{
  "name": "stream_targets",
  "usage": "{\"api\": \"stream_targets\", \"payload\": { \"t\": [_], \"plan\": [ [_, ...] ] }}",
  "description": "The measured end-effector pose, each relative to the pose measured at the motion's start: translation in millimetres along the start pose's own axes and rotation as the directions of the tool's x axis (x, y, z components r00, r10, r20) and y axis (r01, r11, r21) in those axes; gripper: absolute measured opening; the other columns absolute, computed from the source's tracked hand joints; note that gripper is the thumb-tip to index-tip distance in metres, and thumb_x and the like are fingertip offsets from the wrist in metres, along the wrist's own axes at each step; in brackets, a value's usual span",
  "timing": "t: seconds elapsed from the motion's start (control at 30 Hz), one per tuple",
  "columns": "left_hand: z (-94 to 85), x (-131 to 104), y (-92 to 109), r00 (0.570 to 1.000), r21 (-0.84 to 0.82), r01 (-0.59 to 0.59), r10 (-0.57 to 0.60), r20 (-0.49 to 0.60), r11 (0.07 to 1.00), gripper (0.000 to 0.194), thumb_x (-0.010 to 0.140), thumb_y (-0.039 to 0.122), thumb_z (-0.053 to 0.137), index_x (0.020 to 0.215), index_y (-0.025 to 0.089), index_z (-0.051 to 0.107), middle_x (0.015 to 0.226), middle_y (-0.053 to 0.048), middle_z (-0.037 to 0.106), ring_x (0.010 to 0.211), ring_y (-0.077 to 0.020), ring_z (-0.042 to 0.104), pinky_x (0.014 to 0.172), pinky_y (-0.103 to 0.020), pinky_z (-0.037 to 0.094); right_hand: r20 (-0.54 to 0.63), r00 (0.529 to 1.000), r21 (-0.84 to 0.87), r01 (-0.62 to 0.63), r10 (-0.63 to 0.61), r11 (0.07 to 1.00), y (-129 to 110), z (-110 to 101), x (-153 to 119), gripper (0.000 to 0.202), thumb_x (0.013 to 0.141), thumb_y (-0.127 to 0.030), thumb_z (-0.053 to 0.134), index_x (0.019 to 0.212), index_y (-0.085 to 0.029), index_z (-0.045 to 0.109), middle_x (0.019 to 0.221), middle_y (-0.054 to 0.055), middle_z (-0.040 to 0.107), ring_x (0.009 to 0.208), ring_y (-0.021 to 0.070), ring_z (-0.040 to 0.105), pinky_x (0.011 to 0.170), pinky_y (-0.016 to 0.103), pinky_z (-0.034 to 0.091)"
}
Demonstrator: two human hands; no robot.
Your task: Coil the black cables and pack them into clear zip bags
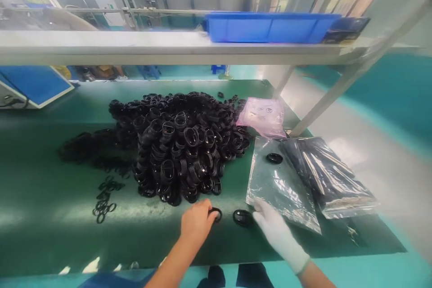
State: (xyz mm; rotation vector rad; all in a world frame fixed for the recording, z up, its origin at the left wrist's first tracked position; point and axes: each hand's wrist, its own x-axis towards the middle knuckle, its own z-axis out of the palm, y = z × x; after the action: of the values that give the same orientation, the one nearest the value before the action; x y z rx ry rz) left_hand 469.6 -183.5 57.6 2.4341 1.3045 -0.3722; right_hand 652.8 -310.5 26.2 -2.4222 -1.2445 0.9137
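My left hand (196,221), bare, is closed with thumb and fingers on a thin black oval ring (219,214) just above the green table. My right hand (277,233) wears a white glove. Its closed fingertips meet the right edge of a thicker black oval part (242,218), which has a bar across its middle. A short gap separates the ring from that part. Beyond my left hand rises a large pile of black oval parts (182,144), many stacked in columns. Thin loose black rings (104,195) lie to the left of the pile.
A clear plastic bag (281,189) lies right, with one black oval part (274,158) on it. Beside it are filled bags (324,171) and a pink bag (263,114). A shelf (135,49) carrying a blue bin (270,27) spans overhead; its post (324,99) stands right.
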Motion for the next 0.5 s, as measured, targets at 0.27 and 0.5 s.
{"api": "stream_targets", "payload": {
  "t": [0.27,0.5],
  "plan": [
    [27.2,-1,4,0.901,-0.05,-0.42,0.423,0.091,0.906,0.052,0.07,0.001,0.05,0.118,0.02,0.051,0.132,-0.013,0.042,0.124,-0.0288,0.032,0.101,-0.046,0.024,0.066,0.992,-0.035,0.107,-0.104,0.994,-32,11,2,0.067,0.055,-0.002,0.058,0.12,-0.017,0.054,0.123,0.017,0.05,0.118,0.0379,0.037,0.098,0.051,0.024],
    [13.3,12,-1,0.975,-0.281,-0.162,0.198,0.104,0.946,0.057,0.061,0.006,0.059,0.114,0.024,0.051,0.116,-0.006,0.051,0.108,-0.0241,0.047,0.09,-0.037,0.039,0.246,0.968,0.312,-0.022,-0.058,0.95,-27,15,19,0.042,0.07,-0.02,0.052,0.111,-0.012,0.054,0.101,0.012,0.063,0.089,0.0233,0.061,0.075,0.036,0.047]
  ]
}}
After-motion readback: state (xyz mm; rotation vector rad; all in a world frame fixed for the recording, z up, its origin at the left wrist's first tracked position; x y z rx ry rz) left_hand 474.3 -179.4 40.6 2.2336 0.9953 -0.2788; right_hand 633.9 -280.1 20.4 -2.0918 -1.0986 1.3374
